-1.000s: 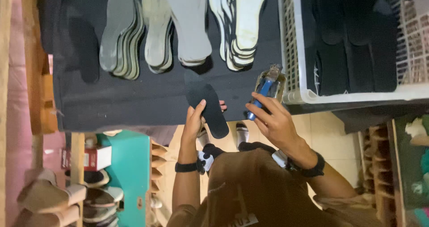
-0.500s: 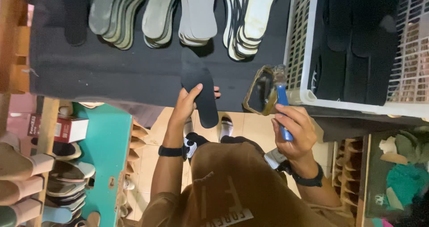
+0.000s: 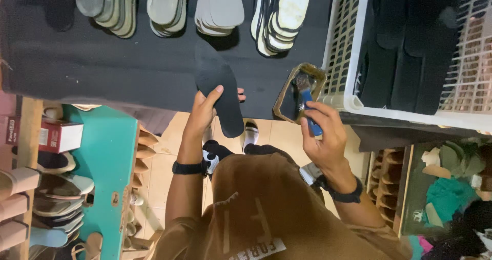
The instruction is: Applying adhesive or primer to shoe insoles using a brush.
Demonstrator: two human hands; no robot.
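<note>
Head view: one flat black foam insole (image 3: 219, 88) on the black counter (image 3: 128, 70), left hand (image 3: 205, 106) fingers gripping it. At three o'clock, right hand (image 3: 323, 134) fingers clenched round one blue-handled brush (image 3: 306, 104) in one rectangular tin (image 3: 299, 92). At twelve o'clock, four grey and white insole stacks (image 3: 220, 11).

Black insole (image 3: 219, 88), blue-handled brush (image 3: 306, 106)

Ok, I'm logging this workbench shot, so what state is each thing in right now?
Black foam insole: flat on the dark bench, left hand holding its edge.
Blue-handled brush: in the right hand grip, bristles dipped in the tin.
Rectangular glue tin: open.
White slatted plastic basket: holding black insoles.
Grey insole stacks: fanned out.
</note>
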